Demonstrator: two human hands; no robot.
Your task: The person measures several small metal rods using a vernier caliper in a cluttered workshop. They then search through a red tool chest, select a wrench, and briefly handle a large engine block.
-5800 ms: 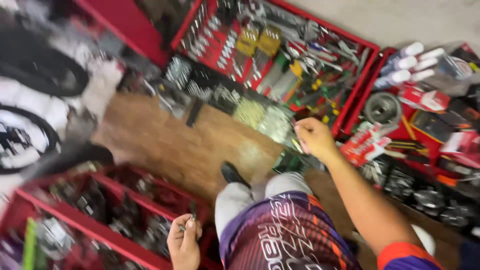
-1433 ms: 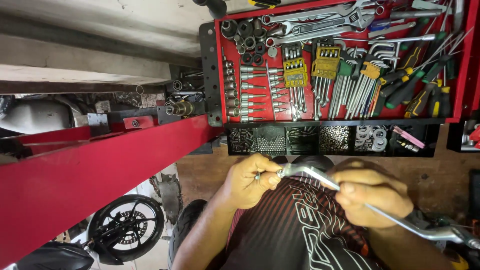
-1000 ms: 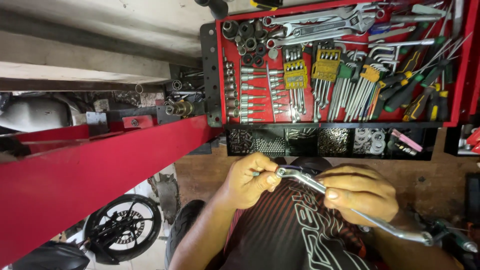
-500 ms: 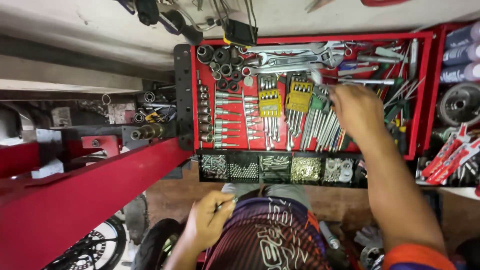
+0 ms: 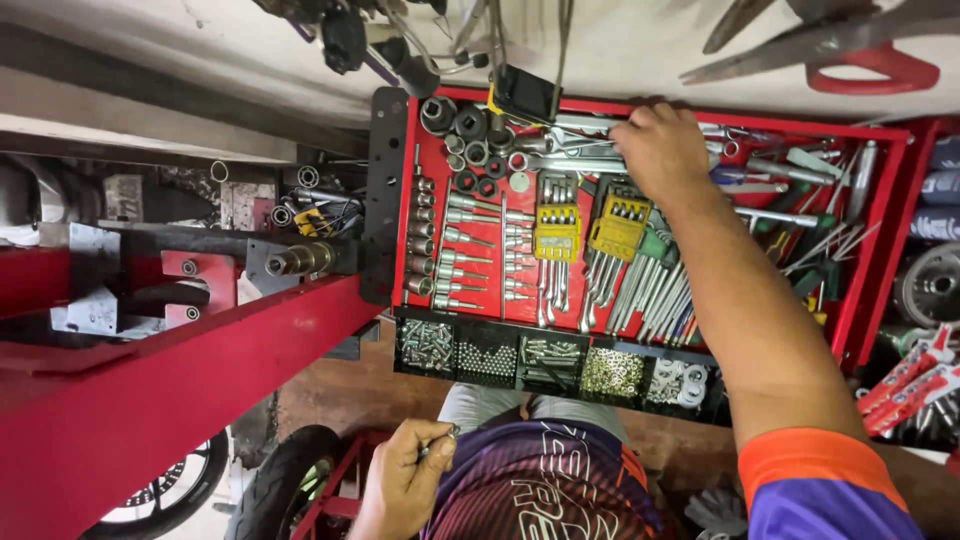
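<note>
My right hand (image 5: 660, 150) is stretched out to the far edge of the red tool tray (image 5: 880, 240), fingers curled down onto the wrenches (image 5: 570, 160) lying there; palm faces down, so I can't tell if it actually grips one. My left hand (image 5: 405, 480) sits low near my lap, pinched closed on a small metal bit (image 5: 452, 433) between thumb and fingers; too small to say what kind. Tray layout: sockets (image 5: 455, 120) in the far-left corner, rows of socket bits (image 5: 440, 250) down the left side, two yellow hex-key holders (image 5: 590, 225) in the middle just below my right hand, loose screwdrivers and pliers (image 5: 810, 210) toward the right edge. Along the tray's near edge runs a black divided strip of screws, nuts and washers (image 5: 560, 362). Red lift beam (image 5: 170, 400) crosses lower left, a tyre (image 5: 285, 480) below it. Red-handled snips (image 5: 830, 45) hang at top right.
</note>
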